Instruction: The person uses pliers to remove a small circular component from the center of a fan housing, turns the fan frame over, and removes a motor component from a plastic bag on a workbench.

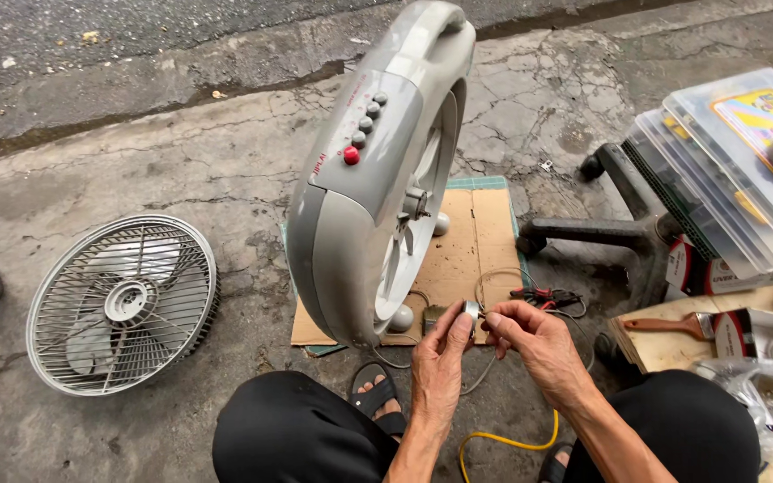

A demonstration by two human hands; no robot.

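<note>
From above, both hands meet over the cardboard (458, 259) — left hand (440, 362) and right hand (534, 340) each pinch a small silvery part (471, 309), perhaps a capacitor, beside the grey fan housing (373, 170).

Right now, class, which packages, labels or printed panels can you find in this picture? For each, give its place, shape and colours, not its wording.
Clear plastic cases: stacked at far right, flat, rectangular.
Yellow printed card: inside the top case, rectangular, yellow with blue edging.
Red-and-white packages: under the cases, rounded fronts.
Button panel: on the grey fan housing, grey buttons, one red.
</note>
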